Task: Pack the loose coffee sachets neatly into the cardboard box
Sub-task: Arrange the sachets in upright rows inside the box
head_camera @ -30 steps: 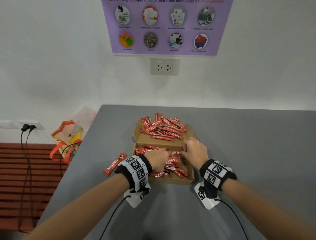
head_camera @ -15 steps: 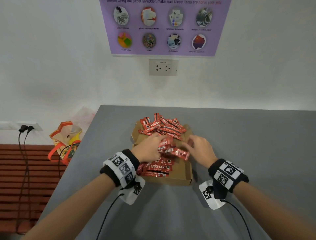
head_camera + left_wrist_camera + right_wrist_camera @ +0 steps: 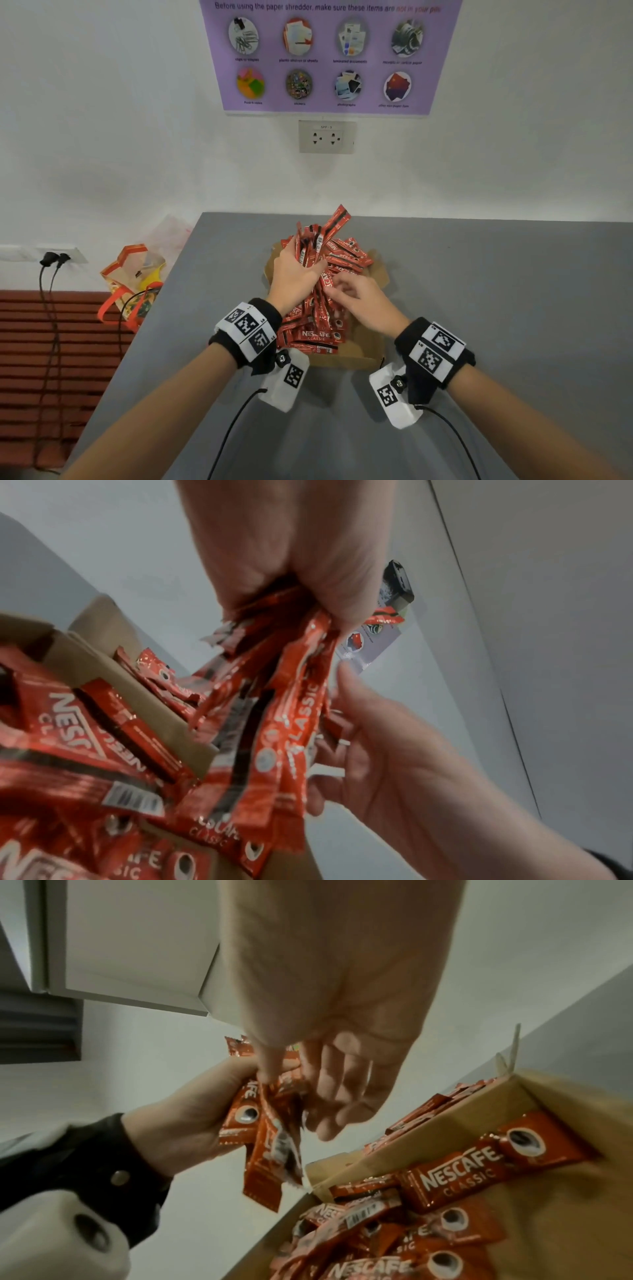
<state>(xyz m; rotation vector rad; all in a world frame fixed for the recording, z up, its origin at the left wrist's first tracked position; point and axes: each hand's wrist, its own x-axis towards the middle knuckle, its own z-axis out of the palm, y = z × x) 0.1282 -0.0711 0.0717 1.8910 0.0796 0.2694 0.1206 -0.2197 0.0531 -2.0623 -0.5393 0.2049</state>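
Left hand [image 3: 294, 274] gripping an upright bundle of sachets [image 3: 320, 240] above the cardboard box [image 3: 368, 346], right hand [image 3: 363, 301] beside it — fingers loosely extended, brushing the bundle's lower ends, clasping nothing

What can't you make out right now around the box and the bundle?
- Sachet count in the bundle: head view, left hand covers it.
- Box floor: all views, sachets cover it.
- Right hand pinching or only touching: right wrist view, blurred.
- Small sachet print: blurred.

Head cam high, facing wall, looking down, wrist cams close, upward, all sharing cardboard box [image 3: 368, 346].
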